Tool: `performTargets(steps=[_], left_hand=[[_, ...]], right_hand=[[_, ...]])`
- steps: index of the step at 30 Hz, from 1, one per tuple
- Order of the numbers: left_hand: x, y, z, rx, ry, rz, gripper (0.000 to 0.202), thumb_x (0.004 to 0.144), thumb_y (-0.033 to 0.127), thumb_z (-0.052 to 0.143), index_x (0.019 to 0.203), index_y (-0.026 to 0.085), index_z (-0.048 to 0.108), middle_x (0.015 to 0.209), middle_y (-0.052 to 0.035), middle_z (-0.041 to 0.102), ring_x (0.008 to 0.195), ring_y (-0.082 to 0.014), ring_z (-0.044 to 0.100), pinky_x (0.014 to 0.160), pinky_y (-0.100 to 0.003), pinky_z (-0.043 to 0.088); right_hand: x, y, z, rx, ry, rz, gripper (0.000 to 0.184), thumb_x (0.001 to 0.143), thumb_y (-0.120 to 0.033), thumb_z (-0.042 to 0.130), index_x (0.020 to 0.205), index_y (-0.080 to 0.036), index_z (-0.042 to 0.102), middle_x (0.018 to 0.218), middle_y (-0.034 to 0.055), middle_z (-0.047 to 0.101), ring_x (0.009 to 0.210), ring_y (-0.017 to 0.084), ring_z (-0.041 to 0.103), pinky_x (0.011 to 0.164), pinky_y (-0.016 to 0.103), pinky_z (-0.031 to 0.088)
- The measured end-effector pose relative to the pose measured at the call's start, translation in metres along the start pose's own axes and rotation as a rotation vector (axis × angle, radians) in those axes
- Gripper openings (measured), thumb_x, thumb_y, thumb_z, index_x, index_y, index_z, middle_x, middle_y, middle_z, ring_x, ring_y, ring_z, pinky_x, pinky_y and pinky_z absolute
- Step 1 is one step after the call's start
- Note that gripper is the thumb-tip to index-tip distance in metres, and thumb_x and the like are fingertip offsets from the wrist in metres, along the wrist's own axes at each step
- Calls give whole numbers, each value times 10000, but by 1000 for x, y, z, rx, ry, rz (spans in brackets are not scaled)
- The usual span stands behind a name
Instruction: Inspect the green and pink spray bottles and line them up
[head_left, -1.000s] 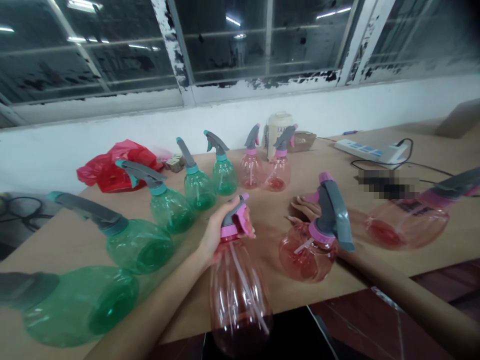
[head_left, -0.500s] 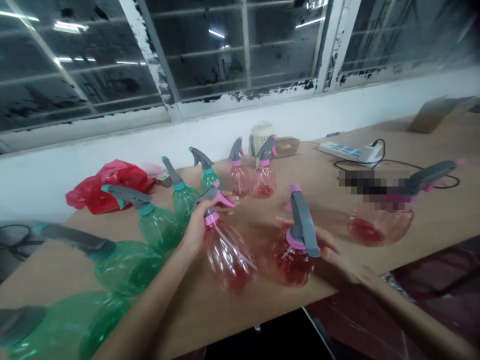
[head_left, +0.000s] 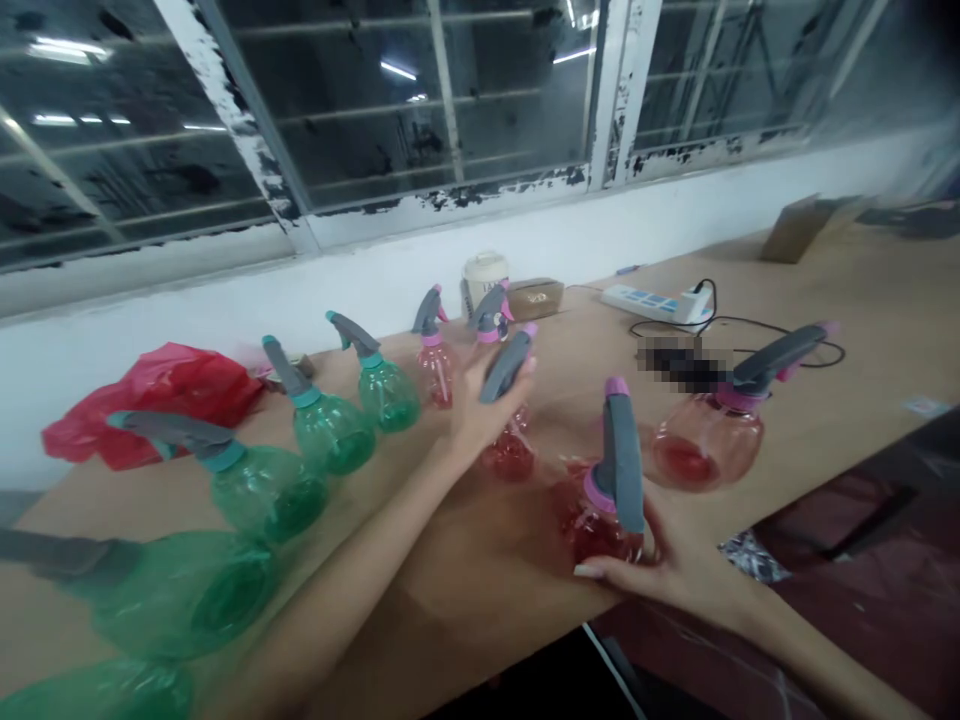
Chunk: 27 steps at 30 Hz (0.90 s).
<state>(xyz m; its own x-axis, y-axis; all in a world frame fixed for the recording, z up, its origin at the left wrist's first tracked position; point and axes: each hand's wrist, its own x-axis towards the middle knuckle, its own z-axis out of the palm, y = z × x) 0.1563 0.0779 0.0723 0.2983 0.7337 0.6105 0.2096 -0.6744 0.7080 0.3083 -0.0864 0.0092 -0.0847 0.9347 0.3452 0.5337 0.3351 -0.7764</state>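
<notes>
My left hand (head_left: 474,408) is closed round the neck of a pink spray bottle (head_left: 510,455) with a grey trigger head (head_left: 507,364), holding it over the middle of the table. My right hand (head_left: 660,570) wraps the base of another pink spray bottle (head_left: 596,520) near the table's front edge; its grey head (head_left: 622,462) stands upright. A third pink bottle (head_left: 705,448) stands to the right.
Several green spray bottles (head_left: 330,432) line the left side of the wooden table (head_left: 825,420). Two more pink bottles (head_left: 433,368) stand at the back with a white jar (head_left: 484,275). A red plastic bag (head_left: 154,395) lies far left, a power strip (head_left: 652,302) with cables at the right.
My left hand has carried its pink bottle away from me, toward the back of the table. My right hand has slid from behind the near pink bottle to its front base.
</notes>
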Motion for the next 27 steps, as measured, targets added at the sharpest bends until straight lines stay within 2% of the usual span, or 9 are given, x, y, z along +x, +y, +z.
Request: performTargets(steps=[3, 6, 8, 13, 17, 21, 27], left_hand=[[3, -2, 23, 134, -39, 98, 243, 786, 383, 600, 909, 183, 662, 804, -40, 683, 740, -184, 627, 694, -296, 481], [-4, -7, 34, 259, -117, 63, 305, 785, 464, 584, 806, 166, 645, 747, -50, 671, 703, -197, 626, 687, -315, 483], [-12, -10, 32, 320, -152, 54, 328, 788, 482, 569, 810, 160, 628, 795, -74, 673, 750, -217, 630, 719, -340, 486], [-26, -10, 20, 413, -214, 195, 323, 819, 379, 526, 1022, 130, 558, 1028, -143, 611, 1000, -271, 564, 879, -418, 443], [-24, -9, 26, 445, -192, 171, 382, 836, 418, 531, 1093, 136, 509, 1096, -141, 565, 1060, -262, 528, 925, -415, 423], [-15, -10, 43, 498, -134, 117, 467, 805, 513, 561, 1083, 140, 523, 1104, -136, 568, 1084, -276, 520, 937, -413, 413], [1, -16, 59, 560, -55, 117, 551, 792, 527, 582, 1155, 122, 494, 1128, -157, 589, 1096, -282, 536, 945, -411, 397]], right_hand=[[-2, 4, -9, 11, 75, 38, 599, 709, -379, 716, 1210, -271, 405, 1133, 46, 571, 1012, 239, 567, 828, 368, 509], [-2, 5, -11, 29, 121, 72, 627, 693, -373, 731, 1213, -262, 399, 1127, 42, 574, 1012, 232, 566, 837, 357, 507], [-2, 5, -11, 62, 123, 81, 643, 685, -369, 737, 1218, -257, 396, 1126, 40, 574, 1003, 225, 572, 840, 351, 506], [-2, 5, -9, 143, 109, 92, 668, 688, -358, 737, 1247, -253, 386, 1156, 41, 561, 1025, 216, 568, 893, 350, 486], [-1, 2, -10, 142, 120, 92, 665, 683, -364, 739, 1242, -245, 400, 1196, 51, 547, 1087, 227, 538, 952, 367, 449], [-3, 1, -9, 130, 151, 97, 648, 688, -368, 734, 1229, -236, 403, 1154, 56, 567, 1044, 226, 559, 927, 374, 464], [-5, 2, -6, 108, 187, 97, 650, 683, -375, 735, 1219, -208, 407, 1210, 93, 545, 1109, 262, 530, 921, 384, 472]])
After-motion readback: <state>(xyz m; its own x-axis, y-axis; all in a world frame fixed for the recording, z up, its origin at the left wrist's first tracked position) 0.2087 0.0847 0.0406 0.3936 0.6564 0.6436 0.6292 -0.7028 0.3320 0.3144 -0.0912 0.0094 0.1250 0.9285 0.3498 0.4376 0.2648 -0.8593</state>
